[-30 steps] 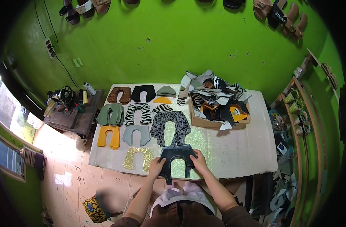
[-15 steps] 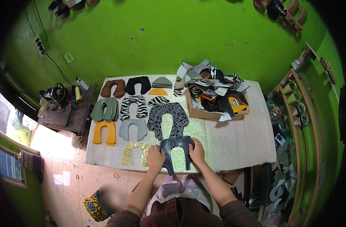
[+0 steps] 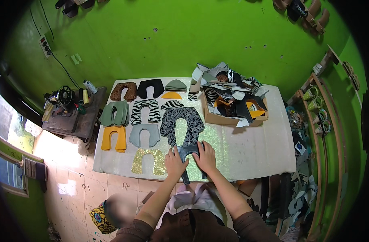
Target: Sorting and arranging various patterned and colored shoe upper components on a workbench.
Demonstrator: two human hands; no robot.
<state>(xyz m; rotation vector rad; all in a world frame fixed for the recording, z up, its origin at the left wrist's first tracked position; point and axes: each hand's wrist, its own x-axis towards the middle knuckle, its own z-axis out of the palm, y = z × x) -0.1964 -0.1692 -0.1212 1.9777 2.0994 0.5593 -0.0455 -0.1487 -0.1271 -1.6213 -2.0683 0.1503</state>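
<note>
A dark grey U-shaped shoe-upper piece [image 3: 187, 151] lies at the near edge of the white table [image 3: 253, 149]. My left hand [image 3: 174, 162] presses on its left leg and my right hand [image 3: 204, 156] on its right leg. Just beyond it lies a larger black-and-white patterned upper piece [image 3: 182, 123]. A gold glitter piece [image 3: 148, 161] sits to the left of my left hand. Both hands rest flat with fingers on the dark piece.
Several more cut pieces lie in rows: brown [image 3: 124, 91], black [image 3: 150, 87], zebra [image 3: 145, 111], green [image 3: 115, 113], orange [image 3: 114, 138], grey [image 3: 145, 134]. A cardboard box [image 3: 232, 105] full of scraps stands at the back right. A sewing machine table [image 3: 67, 109] stands on the left, shelves [image 3: 321, 117] on the right.
My hands have drawn closer together on the dark piece, which now looks narrower, its legs brought together. The view has shifted slightly.
</note>
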